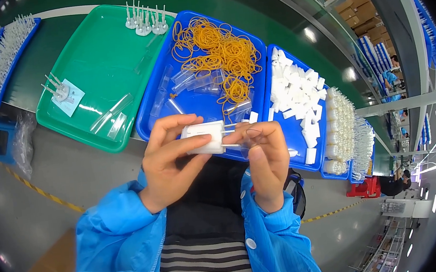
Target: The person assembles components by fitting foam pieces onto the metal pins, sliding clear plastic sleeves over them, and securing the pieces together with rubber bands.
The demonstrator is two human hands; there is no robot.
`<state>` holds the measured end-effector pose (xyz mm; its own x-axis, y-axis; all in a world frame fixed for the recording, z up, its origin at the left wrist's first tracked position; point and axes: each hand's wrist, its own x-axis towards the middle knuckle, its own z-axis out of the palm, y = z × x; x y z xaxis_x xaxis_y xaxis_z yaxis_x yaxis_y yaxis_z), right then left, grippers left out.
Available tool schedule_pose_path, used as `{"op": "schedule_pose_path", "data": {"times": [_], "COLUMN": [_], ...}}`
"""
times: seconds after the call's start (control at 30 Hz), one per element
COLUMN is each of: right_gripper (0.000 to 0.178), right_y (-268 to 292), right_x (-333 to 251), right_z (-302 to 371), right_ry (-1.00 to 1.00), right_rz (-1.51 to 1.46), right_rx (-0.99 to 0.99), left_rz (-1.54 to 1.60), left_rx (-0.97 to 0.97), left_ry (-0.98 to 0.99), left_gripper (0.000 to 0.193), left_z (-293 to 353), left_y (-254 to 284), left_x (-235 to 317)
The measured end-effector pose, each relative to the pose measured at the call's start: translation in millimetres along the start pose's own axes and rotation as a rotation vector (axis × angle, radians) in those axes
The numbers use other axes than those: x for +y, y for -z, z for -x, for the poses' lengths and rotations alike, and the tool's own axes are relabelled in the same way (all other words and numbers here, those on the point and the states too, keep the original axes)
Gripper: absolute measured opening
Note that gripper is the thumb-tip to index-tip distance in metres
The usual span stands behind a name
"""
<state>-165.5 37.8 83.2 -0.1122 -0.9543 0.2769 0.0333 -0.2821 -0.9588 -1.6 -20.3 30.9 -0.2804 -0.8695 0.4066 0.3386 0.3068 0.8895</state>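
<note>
My left hand (pixel 169 154) grips a white plastic block (pixel 205 138) between thumb and fingers; it resembles a plug adapter. Thin prongs stick out of the block toward my right hand (pixel 267 157). That hand is closed, thumb against fingers, around a clear plastic piece (pixel 249 142) at the prong tips. Whether the piece is over the prongs or only beside them I cannot tell. Both hands are above the near edge of a blue tray (pixel 145 123). It bears a heap of orange rubber bands (pixel 229 44) and clear plastic sleeves (pixel 185 80).
To the left, a green tray (pixel 98 58) bears several pronged white pieces (pixel 146 21), a small card (pixel 69 97) and clear strips (pixel 112 115). White blocks (pixel 298 88) fill another blue tray on the right, beside stacked white parts (pixel 340 123). A red stool (pixel 364 188) stands farther right.
</note>
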Motion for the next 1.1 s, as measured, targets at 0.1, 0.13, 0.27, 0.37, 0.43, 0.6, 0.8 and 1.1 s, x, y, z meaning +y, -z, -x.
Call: {"op": "schedule_pose_path", "data": {"times": [0.1,0.13,0.27,0.37,0.43,0.6,0.8,1.1], "right_gripper": [0.029,0.029,0.028,0.028,0.029,0.023,0.023,0.029], "right_y": [3,4,2,1,-4,16,19,9], "right_x": [4,5,5,4,4,8,15,17], "right_z": [2,4,6,6,6,10,11,11], "right_ry": [0.004,-0.002,-0.039,0.026,0.012,0.134,0.094,0.049], "right_rz": [-0.047,-0.081,-0.136,-0.077,-0.180,0.170,0.019,-0.060], "right_rx": [-0.006,-0.005,-0.025,-0.064,0.007,0.181,0.229,0.239], "left_rz": [-0.178,-0.236,-0.286,-0.295,-0.018,0.022,-0.048,-0.176], "left_rx": [0.003,0.018,-0.016,-0.018,0.026,0.017,0.019,0.036], "left_ry": [-0.137,-0.201,-0.301,-0.232,0.023,0.062,0.009,-0.027], "left_gripper": [0.034,0.033,0.031,0.031,0.032,0.031,0.028,0.031], "left_z": [1,2,1,-1,-1,-3,-5,-4], "left_y": [0,-1,-3,-3,-5,-6,-5,-6], "left_x": [-2,-2,-5,1,1,0,5,2]}}
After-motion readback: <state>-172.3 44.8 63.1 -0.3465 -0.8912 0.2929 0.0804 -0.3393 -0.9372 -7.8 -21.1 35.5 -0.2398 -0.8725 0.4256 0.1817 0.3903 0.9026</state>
